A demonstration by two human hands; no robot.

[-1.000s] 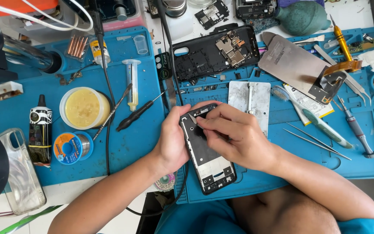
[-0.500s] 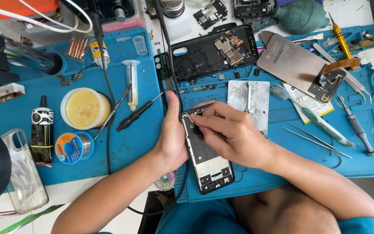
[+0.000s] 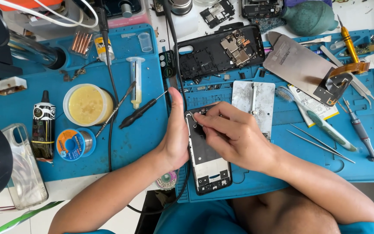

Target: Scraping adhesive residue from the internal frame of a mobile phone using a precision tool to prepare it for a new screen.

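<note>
Head view, centre frame: I judge the phone frame (image 3: pixel 207 160) light and fragile; left hand (image 3: pixel 176 138) steadies its edge, right hand (image 3: pixel 234 138) fingertips pinched together on top.

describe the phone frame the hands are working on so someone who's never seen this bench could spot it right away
Start at the blue work mat and go to its near edge, centre. The phone frame lies lengthwise there, left hand bracing its side, right hand covering its top. Unlike the black phone shell farther back, it is grey inside with a white patch.

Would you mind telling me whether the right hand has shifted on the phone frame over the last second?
Yes, slightly. The right hand has crept toward the frame's top left corner, nearer the left hand, while the phone frame stays put beside the metal plate.
</note>
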